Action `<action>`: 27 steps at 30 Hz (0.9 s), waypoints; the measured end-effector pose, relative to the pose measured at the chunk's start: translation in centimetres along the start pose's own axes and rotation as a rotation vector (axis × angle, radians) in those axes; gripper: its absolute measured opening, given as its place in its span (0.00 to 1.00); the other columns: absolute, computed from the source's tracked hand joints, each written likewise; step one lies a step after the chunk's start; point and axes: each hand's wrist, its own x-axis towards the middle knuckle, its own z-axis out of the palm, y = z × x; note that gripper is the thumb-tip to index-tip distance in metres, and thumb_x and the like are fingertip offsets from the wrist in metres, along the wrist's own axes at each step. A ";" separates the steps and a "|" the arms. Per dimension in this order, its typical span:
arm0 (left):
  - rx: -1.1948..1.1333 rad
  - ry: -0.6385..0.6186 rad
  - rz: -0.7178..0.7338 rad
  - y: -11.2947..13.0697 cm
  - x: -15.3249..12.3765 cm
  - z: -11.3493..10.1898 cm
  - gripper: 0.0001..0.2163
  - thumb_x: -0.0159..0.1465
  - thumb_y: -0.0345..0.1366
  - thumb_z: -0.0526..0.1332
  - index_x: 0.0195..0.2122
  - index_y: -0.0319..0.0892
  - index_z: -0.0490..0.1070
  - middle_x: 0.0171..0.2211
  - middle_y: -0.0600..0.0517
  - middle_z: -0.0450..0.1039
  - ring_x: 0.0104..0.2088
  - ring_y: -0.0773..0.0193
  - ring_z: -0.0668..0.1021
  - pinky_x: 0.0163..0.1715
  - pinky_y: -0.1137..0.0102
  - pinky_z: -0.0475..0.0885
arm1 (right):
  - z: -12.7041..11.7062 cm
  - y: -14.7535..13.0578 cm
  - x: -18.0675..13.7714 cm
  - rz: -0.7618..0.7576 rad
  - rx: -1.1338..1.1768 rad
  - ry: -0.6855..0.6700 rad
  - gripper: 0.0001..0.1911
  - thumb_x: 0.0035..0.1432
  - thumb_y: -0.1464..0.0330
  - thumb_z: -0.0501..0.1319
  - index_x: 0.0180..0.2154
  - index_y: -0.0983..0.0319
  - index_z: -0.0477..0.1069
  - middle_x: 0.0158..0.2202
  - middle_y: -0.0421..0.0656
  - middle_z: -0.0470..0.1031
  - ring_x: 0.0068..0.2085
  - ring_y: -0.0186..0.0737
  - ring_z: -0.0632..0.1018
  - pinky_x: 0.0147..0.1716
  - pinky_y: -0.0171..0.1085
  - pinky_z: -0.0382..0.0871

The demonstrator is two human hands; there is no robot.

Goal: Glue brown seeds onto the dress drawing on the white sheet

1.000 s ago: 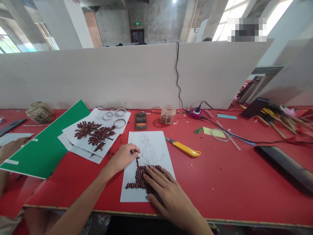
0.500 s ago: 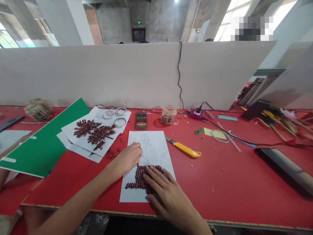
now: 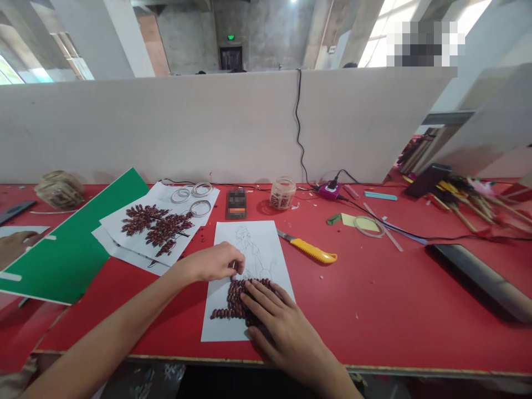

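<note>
L hand (image 3: pixel 221 261) curled nr top of bean rows (image 3: pixel 235 295), can't tell if holding | R hand (image 3: pixel 280 321) flat on same

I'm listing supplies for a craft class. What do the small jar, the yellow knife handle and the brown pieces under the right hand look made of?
Small jar: clear glass or plastic, shiny; dark contents show through.
Yellow knife handle: probably moulded plastic, evenly coloured, with a ridged edge.
Brown pieces: likely dried beans or seeds; glossy, rounded, unevenly red-brown.

Seeds (image 3: pixel 235 298) look glossy, the paper (image 3: pixel 214 331) matt, the knife handle (image 3: pixel 312 250) ribbed plastic, the jar (image 3: pixel 283 194) perhaps plastic.
</note>
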 end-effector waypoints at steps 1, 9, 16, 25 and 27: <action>0.015 -0.031 0.002 0.0 0.4 -0.2 0.11 0.57 0.20 0.61 0.34 0.41 0.78 0.33 0.52 0.81 0.36 0.62 0.80 0.38 0.72 0.70 | -0.1 0.0 0.0 0.001 0.002 0.000 0.32 0.72 0.64 0.55 0.73 0.55 0.52 0.74 0.41 0.54 0.74 0.46 0.56 0.73 0.55 0.50; 0.150 -0.292 -0.047 0.6 3.2 -0.8 0.13 0.54 0.19 0.66 0.38 0.41 0.75 0.28 0.55 0.79 0.31 0.63 0.79 0.29 0.74 0.67 | -0.4 0.0 0.1 0.013 -0.006 -0.044 0.31 0.74 0.61 0.54 0.73 0.55 0.51 0.74 0.38 0.53 0.74 0.44 0.54 0.74 0.53 0.47; 0.228 -0.288 -0.079 0.5 4.0 -0.1 0.13 0.52 0.18 0.67 0.35 0.41 0.74 0.27 0.55 0.77 0.30 0.63 0.77 0.26 0.73 0.64 | -0.5 -0.2 0.1 0.016 -0.004 -0.048 0.31 0.74 0.62 0.54 0.73 0.56 0.52 0.74 0.38 0.53 0.74 0.43 0.54 0.74 0.52 0.47; 0.254 0.178 0.054 0.0 -1.9 0.7 0.10 0.72 0.29 0.56 0.43 0.41 0.79 0.42 0.47 0.77 0.44 0.59 0.78 0.46 0.67 0.71 | -0.1 0.0 0.1 0.011 0.001 -0.023 0.31 0.73 0.62 0.55 0.73 0.56 0.53 0.74 0.40 0.53 0.74 0.45 0.55 0.74 0.53 0.48; 0.340 0.304 0.072 -0.4 -3.8 2.7 0.13 0.74 0.31 0.53 0.51 0.43 0.78 0.47 0.46 0.76 0.48 0.57 0.76 0.49 0.64 0.71 | -0.2 -0.1 0.1 0.015 -0.002 -0.032 0.31 0.73 0.62 0.55 0.73 0.55 0.53 0.74 0.40 0.53 0.74 0.45 0.55 0.74 0.54 0.48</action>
